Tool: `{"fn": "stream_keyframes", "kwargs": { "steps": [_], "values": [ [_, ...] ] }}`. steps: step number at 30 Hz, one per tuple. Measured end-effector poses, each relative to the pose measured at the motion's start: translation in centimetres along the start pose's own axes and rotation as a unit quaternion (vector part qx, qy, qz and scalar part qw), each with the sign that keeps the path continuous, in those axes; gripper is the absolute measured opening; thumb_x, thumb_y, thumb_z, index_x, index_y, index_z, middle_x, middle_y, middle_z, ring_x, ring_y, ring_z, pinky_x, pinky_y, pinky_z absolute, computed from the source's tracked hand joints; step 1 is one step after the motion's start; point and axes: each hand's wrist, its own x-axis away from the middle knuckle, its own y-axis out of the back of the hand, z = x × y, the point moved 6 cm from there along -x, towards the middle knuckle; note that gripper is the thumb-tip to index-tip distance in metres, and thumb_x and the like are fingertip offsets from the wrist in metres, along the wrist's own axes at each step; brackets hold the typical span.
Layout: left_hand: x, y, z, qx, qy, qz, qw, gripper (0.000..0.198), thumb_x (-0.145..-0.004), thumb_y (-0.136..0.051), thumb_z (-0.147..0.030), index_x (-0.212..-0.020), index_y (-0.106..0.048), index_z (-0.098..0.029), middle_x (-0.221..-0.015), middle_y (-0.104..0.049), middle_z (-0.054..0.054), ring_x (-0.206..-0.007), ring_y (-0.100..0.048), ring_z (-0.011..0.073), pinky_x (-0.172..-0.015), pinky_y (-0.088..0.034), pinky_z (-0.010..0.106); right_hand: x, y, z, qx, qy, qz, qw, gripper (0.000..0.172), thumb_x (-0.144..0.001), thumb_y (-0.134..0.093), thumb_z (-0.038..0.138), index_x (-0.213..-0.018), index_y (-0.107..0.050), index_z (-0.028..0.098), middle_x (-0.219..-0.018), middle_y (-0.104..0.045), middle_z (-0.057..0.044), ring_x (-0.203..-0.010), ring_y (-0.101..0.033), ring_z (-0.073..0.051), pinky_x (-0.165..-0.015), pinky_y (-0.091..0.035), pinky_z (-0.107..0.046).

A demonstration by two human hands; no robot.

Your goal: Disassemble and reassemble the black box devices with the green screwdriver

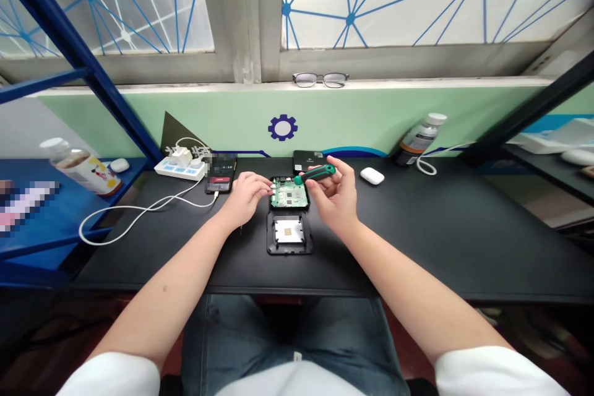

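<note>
A green circuit board (288, 196) sits in an open black plastic case (306, 205) in the middle of the desk. My left hand (247, 199) has its fingers bent together at the case's left edge, gripping it there. In my right hand (338, 197) is a screwdriver (318, 173) with a green and black handle, tilted with its front end over the board's upper right. The screwdriver's tip is too small to make out. Directly in front of the case lies its black cover (290, 249), inner side up, with a silver metal plate (282, 232) in it.
Behind the case lies a black box (302, 159). To the left are a phone (221, 176) on a white cable (139, 209) and a power strip (179, 169). A white earbud case (372, 176) and a bottle (420, 139) stand right. Glasses (320, 79) rest on the sill.
</note>
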Motion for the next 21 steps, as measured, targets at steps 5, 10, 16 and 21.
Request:
{"fn": "stream_keyframes", "kwargs": {
  "steps": [5,10,16,21],
  "values": [
    [0.1,-0.5,-0.2,-0.006,0.002,0.023,1.0,0.026,-0.107,-0.053,-0.022,-0.097,-0.077,-0.025,-0.126,-0.076,0.006,-0.129,-0.053,0.0279,-0.115,-0.043,0.053,-0.1,0.0,0.1,-0.007,0.015,0.052,0.999,0.053,-0.101,-0.071,0.043,-0.147,-0.046,0.036,-0.133,-0.072,-0.009,-0.113,-0.082,-0.025,-0.104,-0.067,-0.048],
    [0.4,-1.7,-0.6,0.023,-0.042,0.086,0.995,0.02,-0.105,-0.06,-0.022,-0.095,-0.077,-0.025,-0.125,-0.076,0.006,-0.128,-0.052,0.0281,-0.118,-0.042,0.052,0.0,-1.1,1.0,0.01,0.032,0.095,0.995,0.06,-0.106,-0.062,0.045,-0.162,-0.04,0.039,-0.145,-0.068,-0.01,-0.125,-0.076,-0.028,-0.111,-0.064,-0.053],
    [1.1,-2.8,-1.3,0.054,-0.091,0.164,0.981,0.02,-0.104,-0.061,-0.02,-0.094,-0.078,-0.025,-0.122,-0.073,0.007,-0.128,-0.053,0.0279,-0.117,-0.044,0.05,0.7,-3.5,2.0,-0.004,0.096,0.185,0.978,0.061,-0.112,-0.051,0.036,-0.169,-0.03,0.04,-0.158,-0.062,-0.011,-0.119,-0.078,-0.026,-0.105,-0.068,-0.05],
    [1.6,-3.4,-1.6,0.05,-0.094,0.204,0.973,0.019,-0.102,-0.063,-0.02,-0.094,-0.079,-0.026,-0.123,-0.073,0.007,-0.137,-0.049,0.0304,-0.12,-0.041,0.052,1.3,-4.4,1.5,0.029,0.118,0.223,0.967,0.062,-0.113,-0.048,0.033,-0.171,-0.027,0.038,-0.159,-0.06,-0.015,-0.124,-0.076,-0.027,-0.098,-0.071,-0.047]
  ]
}}
